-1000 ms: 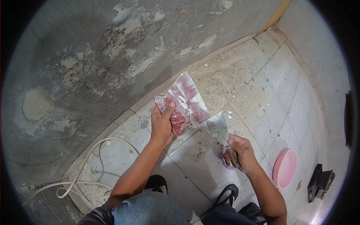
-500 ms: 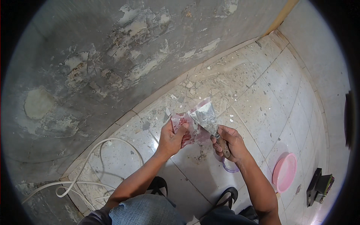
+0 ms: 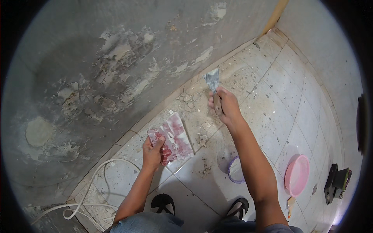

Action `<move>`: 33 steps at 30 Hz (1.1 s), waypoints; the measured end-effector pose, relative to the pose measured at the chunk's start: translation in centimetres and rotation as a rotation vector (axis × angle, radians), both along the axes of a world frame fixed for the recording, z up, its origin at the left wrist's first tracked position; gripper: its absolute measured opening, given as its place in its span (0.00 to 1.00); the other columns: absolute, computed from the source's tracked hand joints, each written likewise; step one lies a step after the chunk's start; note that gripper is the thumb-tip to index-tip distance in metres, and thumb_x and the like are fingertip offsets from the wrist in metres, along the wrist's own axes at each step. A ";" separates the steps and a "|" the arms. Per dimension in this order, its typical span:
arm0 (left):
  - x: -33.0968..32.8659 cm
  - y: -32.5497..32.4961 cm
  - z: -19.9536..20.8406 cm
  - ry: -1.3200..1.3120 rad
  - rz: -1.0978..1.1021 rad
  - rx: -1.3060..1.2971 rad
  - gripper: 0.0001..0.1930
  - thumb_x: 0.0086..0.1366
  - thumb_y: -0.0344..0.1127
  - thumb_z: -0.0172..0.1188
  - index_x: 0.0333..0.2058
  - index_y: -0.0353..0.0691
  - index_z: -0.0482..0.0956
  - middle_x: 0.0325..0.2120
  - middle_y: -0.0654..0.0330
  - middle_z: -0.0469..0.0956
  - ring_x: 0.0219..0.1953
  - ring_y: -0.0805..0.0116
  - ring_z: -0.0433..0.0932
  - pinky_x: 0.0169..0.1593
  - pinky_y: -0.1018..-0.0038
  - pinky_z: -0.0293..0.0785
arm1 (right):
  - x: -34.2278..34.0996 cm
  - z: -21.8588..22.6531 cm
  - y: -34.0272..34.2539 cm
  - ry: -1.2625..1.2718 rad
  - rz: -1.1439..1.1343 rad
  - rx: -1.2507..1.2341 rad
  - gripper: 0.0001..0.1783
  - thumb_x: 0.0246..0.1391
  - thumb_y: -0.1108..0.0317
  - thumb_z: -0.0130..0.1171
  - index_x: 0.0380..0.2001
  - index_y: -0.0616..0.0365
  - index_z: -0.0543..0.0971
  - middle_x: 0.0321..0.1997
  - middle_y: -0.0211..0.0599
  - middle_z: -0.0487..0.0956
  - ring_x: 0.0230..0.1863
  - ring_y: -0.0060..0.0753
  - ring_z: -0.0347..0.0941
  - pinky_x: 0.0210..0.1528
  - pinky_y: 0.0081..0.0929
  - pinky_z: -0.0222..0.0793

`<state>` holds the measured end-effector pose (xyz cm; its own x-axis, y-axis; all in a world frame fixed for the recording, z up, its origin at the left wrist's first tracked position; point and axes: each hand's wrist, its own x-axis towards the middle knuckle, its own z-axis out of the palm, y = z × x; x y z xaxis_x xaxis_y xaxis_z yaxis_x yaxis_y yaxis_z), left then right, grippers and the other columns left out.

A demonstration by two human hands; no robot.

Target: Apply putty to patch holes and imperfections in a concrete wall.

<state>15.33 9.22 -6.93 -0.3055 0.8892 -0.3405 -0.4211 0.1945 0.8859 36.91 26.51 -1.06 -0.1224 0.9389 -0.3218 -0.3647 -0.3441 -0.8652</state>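
My left hand (image 3: 152, 154) grips one corner of a flat red and white plate (image 3: 176, 136), a putty spreader or hawk by its look, smeared with white paste. Its thumb lies on top; the other fingers are mostly hidden beneath. Out in front, my right hand (image 3: 227, 105) is closed round the brown handle of a putty knife (image 3: 212, 79). The knife's wide metal blade, coated with pale paste, points away from me toward the base of the grey wall (image 3: 93, 50). Patches of pale filler and flaking plaster mark that wall. The blade appears apart from the plate.
Plaster chips (image 3: 188, 99) and dust litter the tiled floor (image 3: 287, 112) along the wall. A purple-rimmed tub (image 3: 235, 171) stands beyond my right foot. Further right are a pink basin (image 3: 297, 175), a brush (image 3: 290, 206) and a black device (image 3: 336, 182). A white hose (image 3: 83, 194) coils at left.
My right hand has carried the putty knife up and away from the plate, toward the wall. My left hand has shifted left and down, and the plate now lies turned flatter to view.
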 end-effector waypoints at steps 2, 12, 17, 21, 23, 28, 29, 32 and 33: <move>-0.2 -0.1 -0.3 -0.020 0.009 -0.014 0.05 0.63 0.33 0.57 0.35 0.39 0.74 0.26 0.66 0.75 0.24 0.78 0.74 0.27 0.78 0.73 | -1.1 -0.9 2.1 -0.018 -0.070 -0.004 0.11 0.59 0.70 0.44 0.40 0.66 0.70 0.33 0.42 0.73 0.27 0.31 0.71 0.29 0.30 0.75; -2.5 -1.0 -0.6 -0.077 0.077 -0.068 0.06 0.63 0.29 0.56 0.38 0.37 0.75 0.31 0.63 0.78 0.29 0.75 0.76 0.35 0.76 0.75 | -5.6 -1.3 5.1 -0.013 -0.182 0.020 0.12 0.60 0.72 0.43 0.40 0.71 0.71 0.31 0.45 0.72 0.25 0.35 0.73 0.27 0.32 0.78; -3.4 -1.3 -1.2 -0.083 0.051 -0.102 0.06 0.63 0.29 0.56 0.39 0.37 0.74 0.31 0.63 0.77 0.29 0.75 0.76 0.35 0.76 0.75 | -7.0 -0.5 4.4 -0.039 -0.187 0.043 0.12 0.60 0.71 0.44 0.39 0.71 0.71 0.30 0.44 0.72 0.23 0.35 0.73 0.25 0.30 0.78; -3.7 -1.4 -1.0 -0.097 0.022 -0.128 0.06 0.63 0.29 0.56 0.39 0.38 0.74 0.31 0.64 0.77 0.29 0.75 0.76 0.35 0.76 0.74 | -8.6 -0.5 3.9 -0.079 -0.164 0.067 0.15 0.60 0.72 0.44 0.47 0.70 0.68 0.33 0.43 0.72 0.27 0.35 0.74 0.27 0.29 0.77; -3.8 -1.4 -1.2 -0.107 0.044 -0.097 0.06 0.63 0.29 0.56 0.39 0.38 0.74 0.32 0.64 0.77 0.30 0.75 0.76 0.35 0.76 0.74 | -9.7 -0.6 3.7 -0.090 -0.190 0.077 0.14 0.60 0.73 0.45 0.47 0.71 0.68 0.33 0.43 0.72 0.26 0.35 0.73 0.25 0.28 0.77; -3.1 -1.3 -0.9 -0.126 0.046 -0.107 0.07 0.64 0.29 0.56 0.40 0.37 0.74 0.33 0.63 0.78 0.31 0.74 0.76 0.36 0.75 0.74 | -12.3 -0.3 3.9 -0.055 -0.177 0.136 0.12 0.61 0.73 0.45 0.45 0.70 0.68 0.24 0.40 0.72 0.20 0.32 0.73 0.21 0.28 0.74; -3.0 -1.3 -1.0 -0.131 0.055 -0.112 0.07 0.64 0.29 0.55 0.41 0.37 0.74 0.33 0.63 0.78 0.31 0.74 0.76 0.36 0.75 0.75 | -13.1 -0.3 3.9 -0.051 -0.180 0.134 0.12 0.61 0.73 0.45 0.45 0.70 0.68 0.24 0.40 0.72 0.20 0.32 0.73 0.21 0.28 0.74; -2.8 -1.2 -1.3 -0.154 0.052 -0.110 0.08 0.64 0.29 0.55 0.41 0.36 0.74 0.34 0.62 0.78 0.32 0.73 0.77 0.38 0.74 0.75 | -15.0 -0.7 3.2 0.021 -0.254 0.141 0.10 0.62 0.73 0.46 0.41 0.69 0.70 0.22 0.39 0.71 0.21 0.30 0.73 0.20 0.27 0.73; -2.9 -1.3 -1.4 -0.153 0.050 -0.112 0.08 0.64 0.29 0.55 0.41 0.36 0.74 0.34 0.62 0.78 0.32 0.73 0.77 0.38 0.74 0.75 | -15.4 -0.5 2.2 -0.008 -0.195 0.136 0.09 0.62 0.72 0.46 0.38 0.69 0.71 0.22 0.39 0.71 0.21 0.30 0.73 0.20 0.27 0.73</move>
<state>12.42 7.91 -8.33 -0.2851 0.8285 -0.4821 -0.5611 0.2635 0.7847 21.50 28.68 -1.57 0.0679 0.9792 -0.1912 -0.4059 -0.1479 -0.9019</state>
